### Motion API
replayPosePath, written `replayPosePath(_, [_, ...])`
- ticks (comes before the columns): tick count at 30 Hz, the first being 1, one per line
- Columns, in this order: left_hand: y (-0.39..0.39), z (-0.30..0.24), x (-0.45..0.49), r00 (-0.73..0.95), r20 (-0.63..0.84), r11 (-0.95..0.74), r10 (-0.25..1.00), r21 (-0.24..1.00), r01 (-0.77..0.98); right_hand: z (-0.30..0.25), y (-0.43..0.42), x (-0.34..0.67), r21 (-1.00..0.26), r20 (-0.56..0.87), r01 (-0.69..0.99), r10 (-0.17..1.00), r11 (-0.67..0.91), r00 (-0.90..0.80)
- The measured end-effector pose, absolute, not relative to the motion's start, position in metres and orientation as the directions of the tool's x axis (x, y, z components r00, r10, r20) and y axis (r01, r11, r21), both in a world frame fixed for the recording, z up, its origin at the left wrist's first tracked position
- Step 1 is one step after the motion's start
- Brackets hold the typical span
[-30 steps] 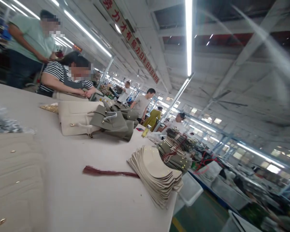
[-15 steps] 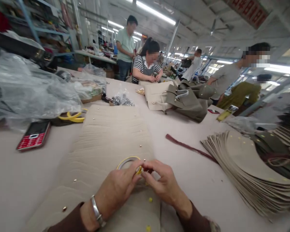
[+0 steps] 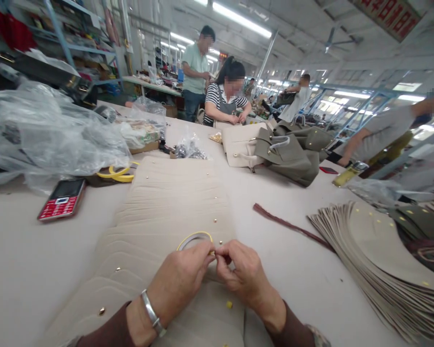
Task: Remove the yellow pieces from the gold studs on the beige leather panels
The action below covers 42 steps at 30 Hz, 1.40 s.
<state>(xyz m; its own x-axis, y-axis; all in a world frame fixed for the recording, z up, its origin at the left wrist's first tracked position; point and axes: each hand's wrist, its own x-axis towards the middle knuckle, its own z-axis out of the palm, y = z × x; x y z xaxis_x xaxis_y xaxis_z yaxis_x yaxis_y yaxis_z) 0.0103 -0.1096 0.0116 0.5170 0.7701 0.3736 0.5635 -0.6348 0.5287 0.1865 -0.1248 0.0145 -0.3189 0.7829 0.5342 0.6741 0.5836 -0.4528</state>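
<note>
My left hand (image 3: 183, 272), with a silver bangle at its wrist, is closed on a loop of yellow-edged tape (image 3: 192, 237) with a greyish inner face. My right hand (image 3: 243, 272) pinches close against the left fingertips, at the tape's end; what lies between its fingers is too small to make out. Both hands are over overlapping beige panels (image 3: 173, 188) fanned out in a long row. Gold studs (image 3: 101, 311) show along both sides of the row. A small yellow piece (image 3: 229, 304) sits on the nearest panel, below my right hand.
A red phone (image 3: 63, 198) and plastic bags (image 3: 54, 130) lie left. A dark red strip (image 3: 289, 224) and a fanned panel stack (image 3: 369, 241) lie right. Beyond are grey-green bags (image 3: 292, 159), a bottle (image 3: 350, 174) and a co-worker (image 3: 227, 96) handling something across the table.
The view has shifted slightly, so most things appear farther right. My fingertips have drawn together, and the yellow strip between them is now mostly hidden. A person at the right leans farther over.
</note>
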Motion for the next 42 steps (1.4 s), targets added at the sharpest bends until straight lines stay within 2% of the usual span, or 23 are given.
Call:
replayPosePath(1, [-0.108,0.015,0.012,0.517,0.373,-0.636,0.770,0.517,0.573,0.017,-0.124,0.185,-0.490,0.525,0.671,0.803,0.557,-0.282])
replayPosePath(3, [-0.104,0.020,0.016,0.511,0.399,-0.648,0.761,0.492,0.582,0.021,-0.122,0.183,-0.650,0.438,0.624,0.885,0.433,-0.157])
replayPosePath(6, [-0.101,0.026,0.021,0.473,0.501,-0.688,0.724,0.475,0.549,0.024,-0.113,0.184,-0.896,0.158,0.427,0.986,0.121,0.052])
replayPosePath(8, [-0.102,0.025,0.022,0.442,0.561,-0.707,0.700,0.456,0.540,0.021,-0.106,0.189,-0.952,0.011,0.304,0.991,-0.031,0.136])
replayPosePath(10, [-0.102,0.020,0.021,0.450,0.566,-0.709,0.690,0.404,0.579,0.015,-0.099,0.197,-0.959,-0.084,0.255,0.986,-0.119,0.146])
replayPosePath(13, [-0.101,0.010,0.019,0.548,0.412,-0.670,0.728,0.263,0.694,0.004,-0.094,0.207,-0.942,-0.158,0.290,0.986,-0.168,0.059])
replayPosePath(17, [-0.098,0.004,0.021,0.589,0.157,-0.610,0.792,0.172,0.774,-0.003,-0.095,0.209,-0.883,-0.113,0.458,0.993,-0.107,0.014])
replayPosePath(21, [-0.097,0.007,0.025,0.585,0.081,-0.588,0.807,0.191,0.786,0.000,-0.097,0.204,-0.770,0.004,0.638,1.000,0.018,-0.023])
replayPosePath(25, [-0.099,0.008,0.025,0.580,0.064,-0.579,0.812,0.208,0.788,0.001,-0.097,0.197,-0.635,0.124,0.760,0.989,0.138,-0.075])
replayPosePath(28, [-0.099,0.007,0.024,0.581,0.055,-0.578,0.812,0.214,0.787,-0.001,-0.095,0.195,-0.579,0.153,0.800,0.984,0.160,-0.086])
replayPosePath(30, [-0.098,0.006,0.022,0.576,0.073,-0.576,0.814,0.226,0.785,-0.003,-0.096,0.197,-0.604,0.143,0.788,0.989,0.120,-0.041])
replayPosePath(33, [-0.093,0.004,0.017,0.540,0.128,-0.555,0.832,0.230,0.800,-0.006,-0.101,0.206,-0.722,0.075,0.692,0.995,0.012,0.060])
replayPosePath(36, [-0.087,0.004,0.011,0.485,0.174,-0.512,0.857,0.190,0.838,-0.010,-0.109,0.212,-0.776,0.056,0.630,0.997,0.012,0.049])
replayPosePath(40, [-0.082,0.009,0.008,0.476,0.195,-0.506,0.858,0.157,0.848,-0.015,-0.114,0.208,-0.630,0.238,0.753,0.970,0.191,-0.047])
replayPosePath(42, [-0.082,0.011,0.009,0.483,0.194,-0.513,0.854,0.157,0.844,-0.016,-0.112,0.202,-0.560,0.297,0.796,0.953,0.228,-0.065])
